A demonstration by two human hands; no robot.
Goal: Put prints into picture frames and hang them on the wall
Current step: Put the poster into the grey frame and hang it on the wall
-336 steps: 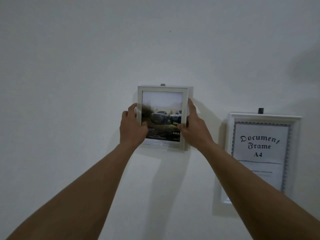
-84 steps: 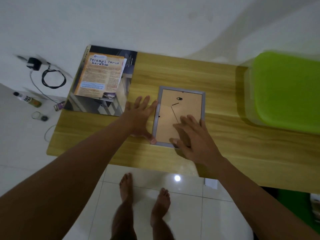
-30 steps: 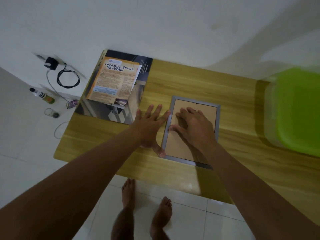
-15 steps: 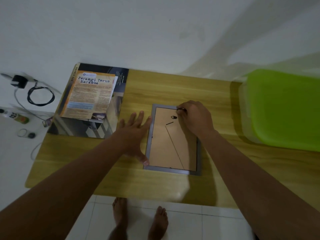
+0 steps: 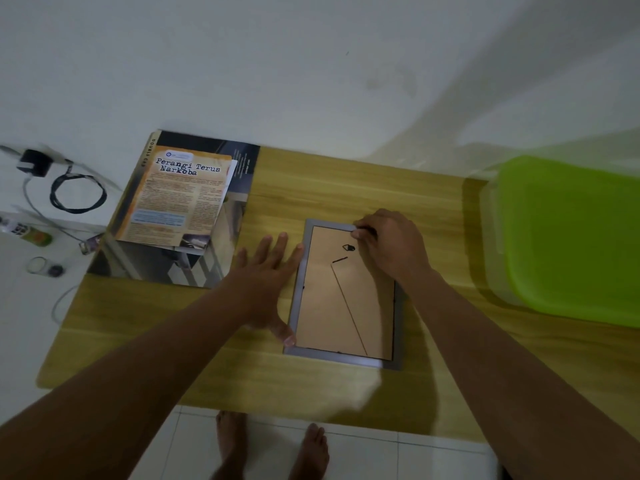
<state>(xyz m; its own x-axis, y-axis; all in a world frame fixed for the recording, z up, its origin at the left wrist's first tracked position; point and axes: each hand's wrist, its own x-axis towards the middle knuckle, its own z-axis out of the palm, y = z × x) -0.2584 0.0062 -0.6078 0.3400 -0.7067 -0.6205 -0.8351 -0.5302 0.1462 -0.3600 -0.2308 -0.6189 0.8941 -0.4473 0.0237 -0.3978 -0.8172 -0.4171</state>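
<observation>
A grey picture frame [image 5: 399, 327] lies face down on the wooden table [image 5: 346, 181], its brown backing board [image 5: 332, 313] up. My left hand [image 5: 266, 275] lies flat with spread fingers against the frame's left edge, thumb on the lower left corner. My right hand [image 5: 391, 244] rests on the frame's top edge, fingertips pinched on a small black clip there. A black hanger loop and a stand leg show on the backing. A print headed "Perangi Terus Narkoba" [image 5: 180, 195] lies on a dark board at the table's left.
A green-lidded plastic box [image 5: 568, 237] stands at the table's right end. On the white floor at left lie a black charger with a coiled cable [image 5: 76, 192], a small bottle [image 5: 31, 233] and small round bits. My bare feet stand below the table's front edge.
The small white frame went up on the wall, then I turned to the table. In the last second my right hand slid from the backing's middle up to the top edge.
</observation>
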